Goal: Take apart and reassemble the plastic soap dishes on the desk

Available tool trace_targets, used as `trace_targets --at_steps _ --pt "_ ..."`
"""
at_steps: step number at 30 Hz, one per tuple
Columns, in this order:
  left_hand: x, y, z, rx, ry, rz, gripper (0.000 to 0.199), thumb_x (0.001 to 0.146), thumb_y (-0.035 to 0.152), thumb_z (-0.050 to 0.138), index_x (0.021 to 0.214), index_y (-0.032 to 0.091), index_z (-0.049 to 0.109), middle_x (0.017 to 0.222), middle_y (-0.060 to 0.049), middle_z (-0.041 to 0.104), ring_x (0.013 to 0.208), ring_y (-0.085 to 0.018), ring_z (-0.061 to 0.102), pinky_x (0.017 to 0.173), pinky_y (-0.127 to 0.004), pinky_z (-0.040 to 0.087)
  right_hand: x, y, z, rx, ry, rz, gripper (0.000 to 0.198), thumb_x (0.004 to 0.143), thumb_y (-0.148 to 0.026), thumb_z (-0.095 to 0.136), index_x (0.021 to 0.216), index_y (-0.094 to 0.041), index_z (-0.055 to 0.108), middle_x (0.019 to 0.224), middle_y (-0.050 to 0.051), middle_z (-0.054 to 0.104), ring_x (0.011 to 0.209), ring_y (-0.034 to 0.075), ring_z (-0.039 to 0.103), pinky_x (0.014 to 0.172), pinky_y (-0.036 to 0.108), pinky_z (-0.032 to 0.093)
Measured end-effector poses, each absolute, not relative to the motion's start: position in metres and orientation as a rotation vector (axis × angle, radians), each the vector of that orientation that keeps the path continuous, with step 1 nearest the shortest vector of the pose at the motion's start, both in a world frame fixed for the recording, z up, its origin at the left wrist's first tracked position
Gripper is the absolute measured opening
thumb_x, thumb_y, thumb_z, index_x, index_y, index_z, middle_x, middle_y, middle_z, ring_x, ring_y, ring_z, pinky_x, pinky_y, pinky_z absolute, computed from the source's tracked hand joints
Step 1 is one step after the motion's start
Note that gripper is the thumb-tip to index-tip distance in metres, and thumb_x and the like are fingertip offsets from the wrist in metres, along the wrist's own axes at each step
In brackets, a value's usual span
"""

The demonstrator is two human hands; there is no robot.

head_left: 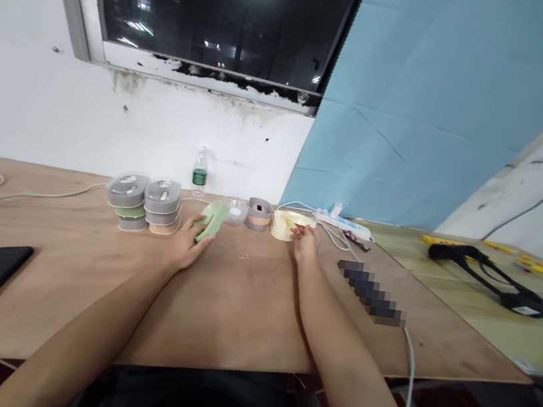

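Green container (pixel 213 222) up in the left hand (pixel 186 243), grip clamped on it, tilted over the worktop (pixel 237 306)! Across to the right, the right hand (pixel 306 242) is at the cream stack (pixel 278 231); whether that grip is closed, I cannot tell. Far side, a grey container (pixel 258 213) sits between them, lidded stacks (pixel 161 200) standing left.

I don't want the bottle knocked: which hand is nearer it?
Left. The left hand, holding a green piece, is in front of the bottle; the right hand is farther to its right, at the pale yellow stack.
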State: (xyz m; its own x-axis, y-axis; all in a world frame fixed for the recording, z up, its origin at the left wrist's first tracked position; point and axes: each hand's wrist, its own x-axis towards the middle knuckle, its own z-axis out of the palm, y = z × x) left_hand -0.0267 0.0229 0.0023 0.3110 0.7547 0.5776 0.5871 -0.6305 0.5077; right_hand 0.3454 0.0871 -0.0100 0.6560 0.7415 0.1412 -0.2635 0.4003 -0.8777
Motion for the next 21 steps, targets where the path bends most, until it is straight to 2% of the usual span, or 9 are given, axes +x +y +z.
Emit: trace_targets --at_steps 7,10,13,15,17,21 --pt "-0.027 0.022 0.003 2.371 1.238 1.204 0.042 0.09 0.051 0.044 0.116 0.022 0.061 0.139 -0.009 0.044 0.119 -0.026 0.053 0.1 -0.042 0.045 0.332 0.082 -0.015 -1.292 -0.725 0.684 0.022 0.075 -0.039 0.061 0.072 -0.018 0.055 0.066 0.001 0.067 0.038 0.009 0.048 0.032 0.02 0.024" --pt "-0.026 0.022 0.003 2.376 1.242 1.204 0.042 0.09 0.051 0.044 0.117 0.023 0.061 0.139 -0.009 0.044 0.12 -0.026 0.052 0.101 -0.042 0.045 0.334 0.083 -0.019 -1.459 -0.802 0.531 0.03 0.074 -0.046 0.06 0.062 -0.019 0.055 0.057 0.001 0.062 0.039 0.011 0.046 0.036 0.023 0.029" --pt "-0.026 0.023 0.002 2.38 1.244 1.208 0.042 0.09 0.051 0.045 0.116 0.023 0.061 0.138 -0.008 0.044 0.12 -0.026 0.052 0.102 -0.042 0.044 0.341 0.085 -0.021 -1.628 -0.862 0.237 0.037 0.069 -0.053 0.063 0.055 -0.021 0.05 0.051 -0.001 0.054 0.05 0.015 0.049 0.05 0.027 0.04" --pt "-0.026 0.024 0.002 2.378 1.242 1.207 0.041 0.09 0.051 0.046 0.116 0.023 0.061 0.138 -0.008 0.045 0.119 -0.026 0.053 0.101 -0.041 0.045 0.346 0.088 -0.022 -1.682 -0.841 0.094 0.036 0.064 -0.053 0.067 0.06 -0.021 0.051 0.057 -0.001 0.054 0.059 0.018 0.052 0.061 0.03 0.044" --pt "-0.026 0.024 0.002 2.379 1.238 1.207 0.041 0.09 0.051 0.047 0.116 0.023 0.061 0.138 -0.008 0.044 0.119 -0.026 0.053 0.1 -0.04 0.046 0.35 0.091 -0.023 -1.676 -0.795 0.019 0.037 0.06 -0.05 0.07 0.074 -0.019 0.055 0.07 0.001 0.059 0.067 0.019 0.054 0.07 0.033 0.046" --pt "-0.026 0.023 0.002 2.388 1.24 1.209 0.042 0.09 0.051 0.046 0.116 0.023 0.061 0.138 -0.008 0.045 0.119 -0.026 0.053 0.1 -0.041 0.046 0.357 0.099 -0.034 -1.594 -0.812 0.011 0.055 0.059 -0.042 0.069 0.105 -0.017 0.055 0.1 0.009 0.062 0.085 0.022 0.058 0.08 0.036 0.046"
